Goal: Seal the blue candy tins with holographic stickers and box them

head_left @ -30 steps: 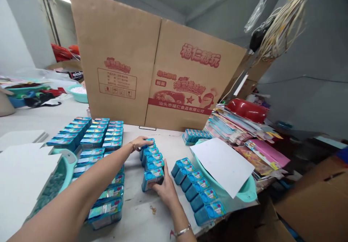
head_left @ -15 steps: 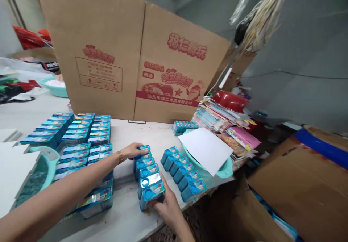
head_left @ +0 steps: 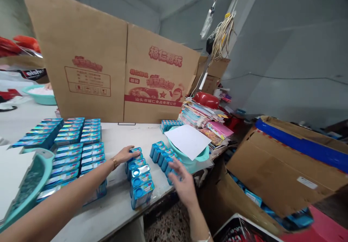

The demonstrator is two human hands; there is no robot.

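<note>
A short row of small blue boxes [head_left: 138, 178] lies on the white table [head_left: 119, 205], running toward me. My left hand [head_left: 125, 155] rests on the far end of that row, fingers curled over the last box. My right hand [head_left: 183, 182] hovers with fingers spread, holding nothing, just in front of a second row of blue boxes [head_left: 162, 155] to the right. Left of my arm lie several columns of flat blue packs [head_left: 73, 146].
A big unfolded cardboard carton [head_left: 114, 64] stands at the table's back. A teal basin [head_left: 190, 158] covered by a white sheet [head_left: 187, 140] sits at the right edge, beside stacked papers and a red bowl [head_left: 206, 100]. An open carton [head_left: 274, 176] stands on the floor to the right.
My right hand has let go of the near end of the box row and moved right, now open. The view has swung right and back; the left hand stays on the row's far end.
</note>
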